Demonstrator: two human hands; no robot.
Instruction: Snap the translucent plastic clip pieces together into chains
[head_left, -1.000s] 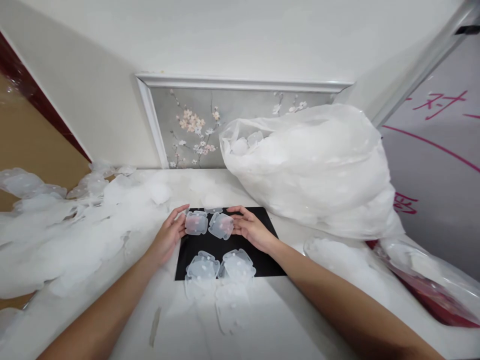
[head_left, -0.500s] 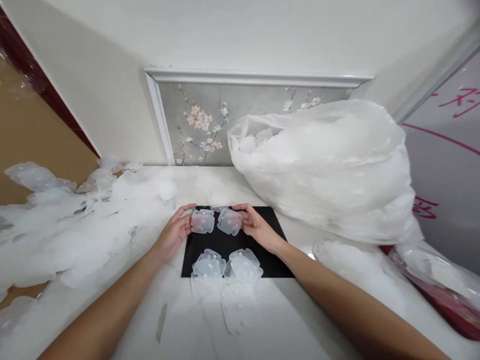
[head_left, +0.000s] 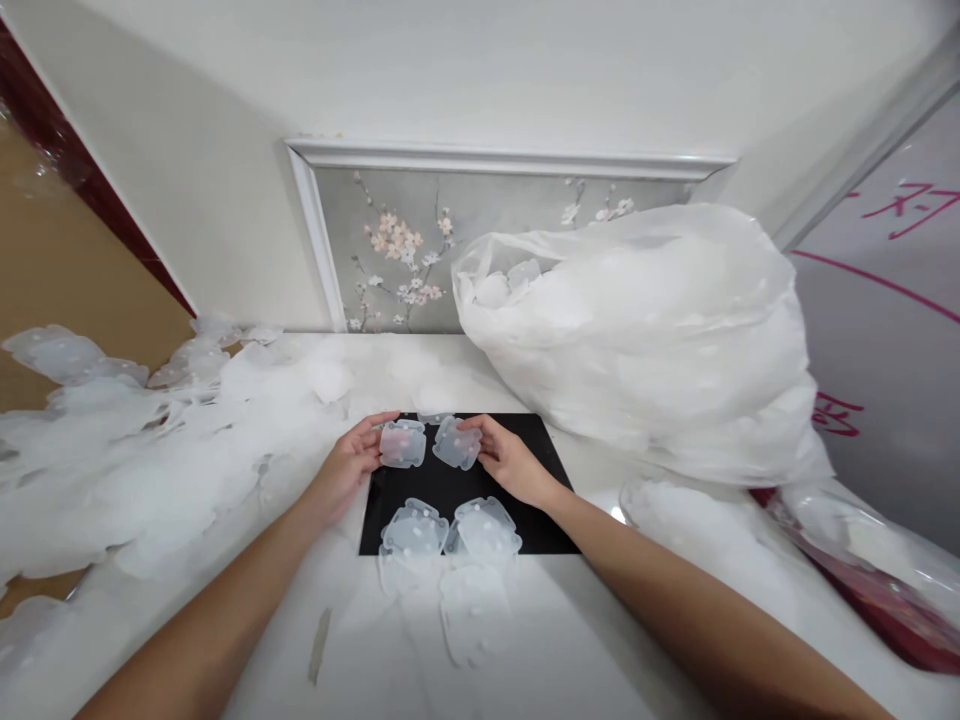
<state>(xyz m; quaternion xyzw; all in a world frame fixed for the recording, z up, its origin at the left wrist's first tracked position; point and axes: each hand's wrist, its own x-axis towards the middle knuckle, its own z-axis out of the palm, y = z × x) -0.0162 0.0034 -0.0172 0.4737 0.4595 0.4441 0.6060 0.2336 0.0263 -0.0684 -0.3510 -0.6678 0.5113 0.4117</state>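
Note:
Above the black mat (head_left: 420,488), my left hand (head_left: 351,462) grips a translucent plastic piece (head_left: 403,445) by its left side, some fingers showing through from behind. A similar rounded-square piece (head_left: 456,444) is in my right hand (head_left: 511,462), pinched at its right edge with the index finger near the top. The two pieces are held side by side, a narrow gap apart. Closer to me, translucent pieces lie in two overlapping groups, a left group (head_left: 414,530) and a right group (head_left: 481,530), partly on the mat and partly on the white table.
A large white plastic bag (head_left: 645,340) filled with such pieces leans at the back right. Loose pieces (head_left: 150,470) are heaped on the left. More white pieces (head_left: 697,530) lie at the right, beside a red strip under clear plastic. A framed floral panel (head_left: 405,250) stands behind.
My right hand's fingers have shifted slightly left, its index finger now over the front of its piece. My left hand keeps its hold. The whole view has shifted slightly.

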